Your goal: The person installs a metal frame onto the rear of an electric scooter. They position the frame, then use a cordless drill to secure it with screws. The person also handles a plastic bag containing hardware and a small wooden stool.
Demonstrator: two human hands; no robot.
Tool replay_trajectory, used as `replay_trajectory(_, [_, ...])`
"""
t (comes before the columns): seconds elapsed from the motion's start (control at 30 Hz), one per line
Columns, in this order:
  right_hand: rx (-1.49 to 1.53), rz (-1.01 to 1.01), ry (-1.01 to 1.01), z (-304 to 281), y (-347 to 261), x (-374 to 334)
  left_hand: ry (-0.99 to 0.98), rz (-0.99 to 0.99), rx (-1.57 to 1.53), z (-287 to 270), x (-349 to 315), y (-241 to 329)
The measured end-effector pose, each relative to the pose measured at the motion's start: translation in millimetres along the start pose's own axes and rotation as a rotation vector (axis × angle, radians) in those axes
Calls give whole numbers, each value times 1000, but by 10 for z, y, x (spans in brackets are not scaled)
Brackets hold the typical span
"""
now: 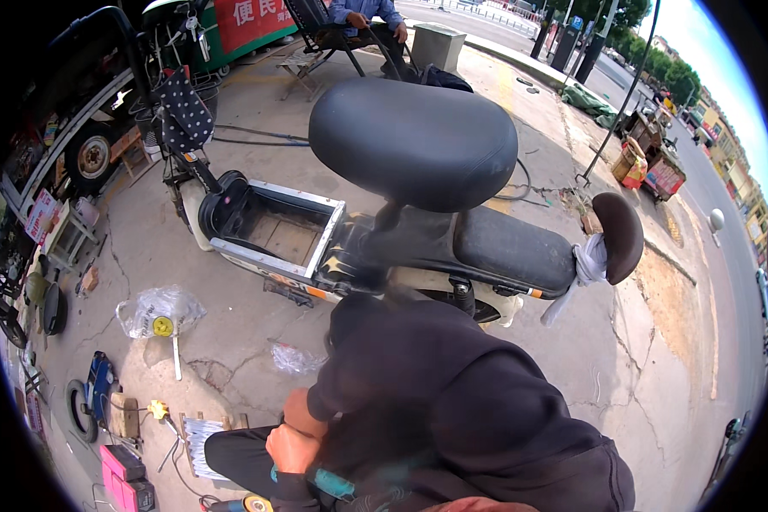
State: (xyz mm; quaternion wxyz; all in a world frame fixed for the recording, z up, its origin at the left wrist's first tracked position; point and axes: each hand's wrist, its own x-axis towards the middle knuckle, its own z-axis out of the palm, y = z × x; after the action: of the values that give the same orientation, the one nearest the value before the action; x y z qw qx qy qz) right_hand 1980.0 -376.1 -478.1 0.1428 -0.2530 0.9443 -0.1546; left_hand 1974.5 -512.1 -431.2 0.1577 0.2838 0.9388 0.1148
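Observation:
My two hands are close together over my dark-trousered knee. The right hand (302, 413) reaches down from a bent black sleeve and meets the left; its fingers are mostly hidden. Just below it, my left hand (290, 449) is closed with its knuckles showing, and whatever lies inside it is out of sight. In front of me stands an electric scooter (520, 247) with a large black padded seat (414, 141). Its footwell (286, 235) is uncovered, edged by a silver metal frame (273, 193). White cloth (590, 258) is tied round the rear backrest (619, 237).
By my knee lie a power tool with a disc (256, 504) and a slatted stool (203, 445). Leftward are a pink-and-black battery (126, 480), a brick-like block (125, 416), a tyre (78, 411) and a plastic bag (183, 307) bearing a yellow tape measure (163, 326). Behind, a person (363, 13) sits.

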Motion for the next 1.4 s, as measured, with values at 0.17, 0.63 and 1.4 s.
replay_trajectory(0.17, [-602, -444, 651, -343, -23, 179, -99, -145, -400, -151, 165, -332])
replay_trajectory(0.63, [-531, -278, 244, -635, -320, -446, 103, 75, -147, -317, -193, 96])
replay_trajectory(1.4, [369, -242, 66, -797, -205, -677, 132, 3, -161, -351, -536, 136])
